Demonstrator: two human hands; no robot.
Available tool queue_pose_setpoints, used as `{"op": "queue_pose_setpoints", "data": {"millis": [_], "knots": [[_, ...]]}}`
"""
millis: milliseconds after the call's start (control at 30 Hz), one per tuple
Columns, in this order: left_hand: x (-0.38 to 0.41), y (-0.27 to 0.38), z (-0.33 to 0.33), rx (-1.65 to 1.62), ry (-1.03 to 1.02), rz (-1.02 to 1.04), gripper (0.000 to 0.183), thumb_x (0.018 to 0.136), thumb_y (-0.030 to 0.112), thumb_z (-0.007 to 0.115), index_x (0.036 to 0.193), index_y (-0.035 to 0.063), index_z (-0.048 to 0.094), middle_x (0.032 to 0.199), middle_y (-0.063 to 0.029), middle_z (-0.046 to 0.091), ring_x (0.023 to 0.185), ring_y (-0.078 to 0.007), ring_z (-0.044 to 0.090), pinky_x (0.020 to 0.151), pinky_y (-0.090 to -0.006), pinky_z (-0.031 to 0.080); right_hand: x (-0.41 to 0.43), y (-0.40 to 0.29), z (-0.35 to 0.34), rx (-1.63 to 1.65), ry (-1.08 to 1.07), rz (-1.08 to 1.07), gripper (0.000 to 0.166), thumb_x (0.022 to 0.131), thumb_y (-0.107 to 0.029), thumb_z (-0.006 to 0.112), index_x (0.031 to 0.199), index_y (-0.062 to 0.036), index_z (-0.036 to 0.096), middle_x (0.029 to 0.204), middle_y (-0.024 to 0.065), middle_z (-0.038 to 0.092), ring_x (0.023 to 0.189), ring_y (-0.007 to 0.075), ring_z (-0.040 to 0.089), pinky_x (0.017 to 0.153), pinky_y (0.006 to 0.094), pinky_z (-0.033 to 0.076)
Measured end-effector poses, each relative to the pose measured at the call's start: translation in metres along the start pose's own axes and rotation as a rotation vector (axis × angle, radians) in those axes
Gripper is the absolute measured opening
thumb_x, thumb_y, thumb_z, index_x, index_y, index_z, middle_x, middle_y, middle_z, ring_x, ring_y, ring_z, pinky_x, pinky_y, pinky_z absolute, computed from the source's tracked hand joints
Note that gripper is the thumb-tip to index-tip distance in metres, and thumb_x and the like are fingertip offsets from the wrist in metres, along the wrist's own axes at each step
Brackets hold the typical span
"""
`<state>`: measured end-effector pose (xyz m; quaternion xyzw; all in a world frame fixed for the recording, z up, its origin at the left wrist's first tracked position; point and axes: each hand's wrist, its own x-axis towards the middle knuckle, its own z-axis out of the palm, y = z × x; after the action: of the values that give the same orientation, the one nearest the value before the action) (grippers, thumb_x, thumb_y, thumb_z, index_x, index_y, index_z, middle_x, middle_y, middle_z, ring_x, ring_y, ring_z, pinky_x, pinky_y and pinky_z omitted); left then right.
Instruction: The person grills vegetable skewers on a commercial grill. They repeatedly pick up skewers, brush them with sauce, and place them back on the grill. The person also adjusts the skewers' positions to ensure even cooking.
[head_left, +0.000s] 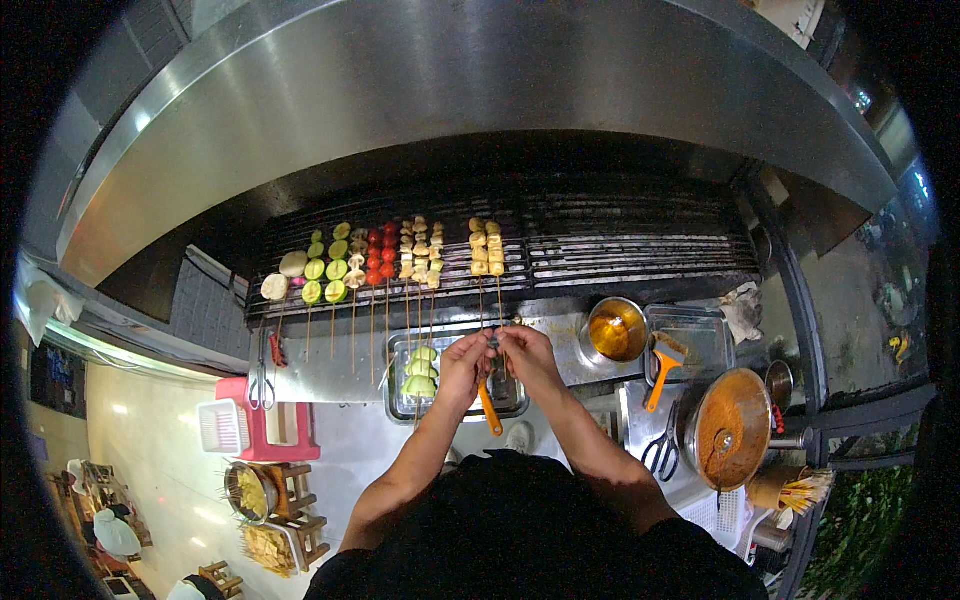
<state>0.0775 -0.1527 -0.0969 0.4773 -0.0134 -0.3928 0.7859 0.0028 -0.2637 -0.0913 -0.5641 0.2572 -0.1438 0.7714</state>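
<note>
My left hand (465, 364) and my right hand (529, 352) are close together at the front edge of the charcoal grill, fingers pinched. Each grips the lower end of a wooden skewer. Pale yellow chunks, perhaps potato or tofu, are threaded on the left skewer (478, 247) and the right skewer (495, 247), both resting on the grate (585, 262). Beneath my hands sits a metal tray (517, 409) with an orange-handled brush (491, 411), its head hidden by my hands. Beside my left hand, a skewer of pale green vegetable slices (420, 371) lies over the tray.
Left on the grate lie skewers of zucchini (336, 262), cherry tomatoes (388, 251) and mushrooms (355, 262). Tongs (262, 379) hang at the left. At right stand an oil pot (616, 330), another orange-handled brush (660, 375), scissors (664, 450) and a bowl of reddish seasoning (724, 420).
</note>
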Motion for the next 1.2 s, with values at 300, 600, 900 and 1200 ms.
{"op": "queue_pose_setpoints", "data": {"millis": [300,600,900,1200], "knots": [[0.0,0.003,-0.007,-0.105,-0.075,-0.112,0.028,0.091,0.021,0.049,0.108,0.0005,0.056,0.083,-0.0074,0.063,0.078,-0.0173,0.058,0.072,-0.03,0.045,-0.007,-0.012,0.004,0.046,0.112,0.097,0.023,0.088,-0.024,0.058,0.096,-0.0026,0.059,0.066,-0.0024,0.053,0.046,0.0026,0.042,0.038,0.0182,0.031],[0.001,0.012,0.015,-0.254,-0.133,-0.283,0.032,0.092,0.032,0.043,0.111,0.0088,0.054,0.096,-0.0053,0.065,0.081,-0.018,0.057,0.068,-0.0314,0.041,-0.035,0.003,-0.019,0.05,0.31,0.046,0.016,0.089,-0.018,0.056,0.096,-0.0048,0.061,0.069,-0.0008,0.057,0.045,0.003,0.04,0.038,0.019,0.029],[0.008,0.001,0.017,-0.194,-0.027,-0.229,0.027,0.091,0.027,0.046,0.107,0.0083,0.057,0.073,0.0008,0.059,0.062,-0.0117,0.05,0.059,-0.0241,0.038,-0.071,0.01,-0.046,0.098,0.33,0.16,0.016,0.088,-0.018,0.057,0.098,-0.0059,0.061,0.069,0.0011,0.057,0.046,0.0048,0.041,0.038,0.02,0.029],[0.01,-0.005,0.018,-0.252,-0.017,-0.195,0.027,0.091,0.02,0.042,0.106,0.0012,0.055,0.08,-0.0057,0.063,0.068,-0.0149,0.057,0.065,-0.0255,0.045,-0.067,0.01,-0.048,0.059,0.263,0.104,0.016,0.089,-0.016,0.055,0.099,-0.0051,0.06,0.071,0.001,0.056,0.047,0.0044,0.042,0.039,0.0193,0.03]]}}
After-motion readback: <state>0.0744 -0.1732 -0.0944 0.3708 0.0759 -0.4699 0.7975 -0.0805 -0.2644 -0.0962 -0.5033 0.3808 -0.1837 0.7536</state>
